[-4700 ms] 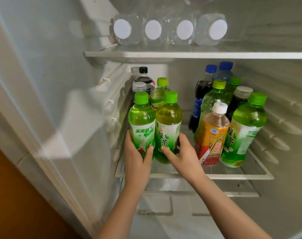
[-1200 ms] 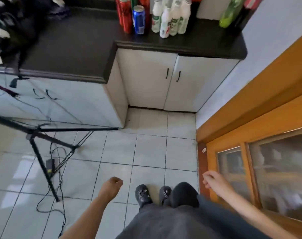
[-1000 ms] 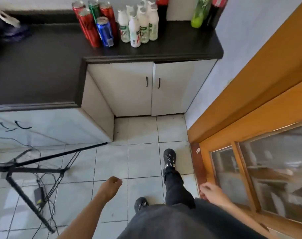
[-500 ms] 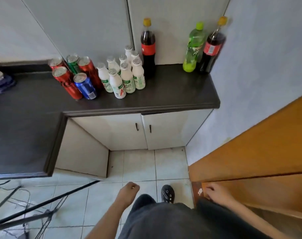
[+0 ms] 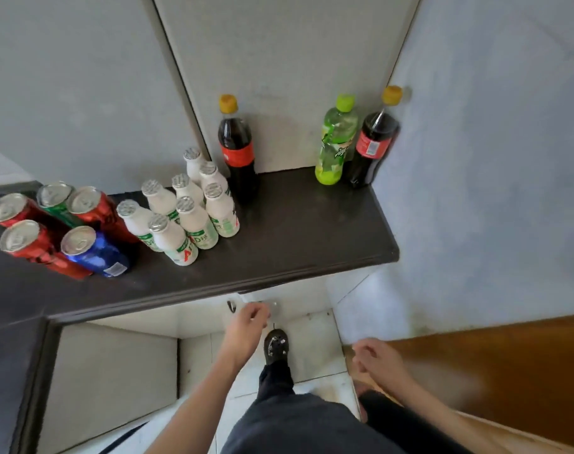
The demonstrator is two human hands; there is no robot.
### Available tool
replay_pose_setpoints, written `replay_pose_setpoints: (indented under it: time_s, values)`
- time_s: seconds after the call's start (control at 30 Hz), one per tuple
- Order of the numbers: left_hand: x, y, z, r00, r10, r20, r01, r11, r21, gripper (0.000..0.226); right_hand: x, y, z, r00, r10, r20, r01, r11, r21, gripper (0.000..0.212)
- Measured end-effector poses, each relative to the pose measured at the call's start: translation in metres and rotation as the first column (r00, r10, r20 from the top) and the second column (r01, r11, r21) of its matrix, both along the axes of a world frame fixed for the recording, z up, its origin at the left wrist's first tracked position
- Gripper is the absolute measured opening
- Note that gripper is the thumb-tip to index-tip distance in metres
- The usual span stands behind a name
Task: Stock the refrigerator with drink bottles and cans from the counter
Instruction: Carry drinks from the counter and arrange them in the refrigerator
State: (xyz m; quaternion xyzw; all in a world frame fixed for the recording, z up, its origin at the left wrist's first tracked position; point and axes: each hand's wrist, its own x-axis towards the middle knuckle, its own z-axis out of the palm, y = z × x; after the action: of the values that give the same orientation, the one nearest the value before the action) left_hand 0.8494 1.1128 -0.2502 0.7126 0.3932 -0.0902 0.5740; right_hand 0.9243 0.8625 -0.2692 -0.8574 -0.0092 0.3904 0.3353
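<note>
Left grip (image 5: 246, 326) loosely curled, apparently empty; right grip (image 5: 374, 358) spread, nothing held. White bottles (image 5: 194, 221) and cans (image 5: 79, 244) seen on tabletop (image 5: 305, 244) above-left of both.

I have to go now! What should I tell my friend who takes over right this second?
Left hand: empty, loosely curled, below the counter edge.
Right hand: empty, open, low by the wooden door.
On the black counter: five cans at the left, eight small white bottles in the middle, a cola bottle behind them, a green bottle and another cola bottle in the right corner.
Done: nothing picked up on this trip yet.
Left: carry all of these to the refrigerator, which is out of view.
</note>
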Motion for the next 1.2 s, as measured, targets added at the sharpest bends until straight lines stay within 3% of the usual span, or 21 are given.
replay_pose_setpoints:
  time_s: [0.1,0.2,0.3,0.4,0.5,0.67,0.83,0.93,1.03,1.2]
  values:
    - [0.052,0.026,0.029,0.975,0.048,0.218,-0.060,0.997,0.049,0.014,0.041,0.031,0.028,0.994,-0.068,0.090,0.063,0.996,0.062,0.017]
    - [0.101,0.055,0.063,0.883,0.050,0.467,-0.114,0.987,0.110,0.016,0.094,0.071,0.059,0.958,-0.098,0.268,0.057,0.986,0.160,0.014]
    - [0.140,0.078,0.092,0.759,0.017,0.651,-0.189,0.962,0.196,0.016,0.141,0.113,0.090,0.861,-0.216,0.461,0.102,0.960,0.260,0.016]
    - [0.172,0.098,0.110,0.655,-0.018,0.756,-0.345,0.882,0.320,0.030,0.178,0.150,0.114,0.754,-0.316,0.576,0.136,0.933,0.334,0.031]
    - [0.199,0.112,0.114,0.638,-0.027,0.770,-0.439,0.808,0.392,0.043,0.205,0.175,0.133,0.658,-0.345,0.669,0.110,0.923,0.369,0.043]
    - [0.228,0.121,0.111,0.692,0.147,0.706,-0.448,0.855,0.261,0.071,0.239,0.201,0.142,0.539,-0.278,0.795,0.036,0.951,0.308,0.063]
    - [0.239,0.126,0.106,0.725,0.116,0.679,-0.410,0.865,0.289,0.051,0.253,0.212,0.138,0.507,-0.226,0.832,0.016,0.967,0.253,0.058]
    - [0.241,0.129,0.106,0.712,0.107,0.694,-0.415,0.861,0.293,0.020,0.254,0.214,0.134,0.435,-0.198,0.879,0.041,0.979,0.200,0.055]
    - [0.241,0.131,0.105,0.728,0.112,0.676,-0.438,0.835,0.332,0.006,0.260,0.211,0.129,0.360,-0.115,0.926,0.077,0.993,0.094,0.051]
    - [0.236,0.131,0.106,0.745,0.050,0.665,-0.444,0.781,0.439,0.017,0.265,0.214,0.128,0.305,-0.072,0.949,0.071,0.996,0.053,0.040]
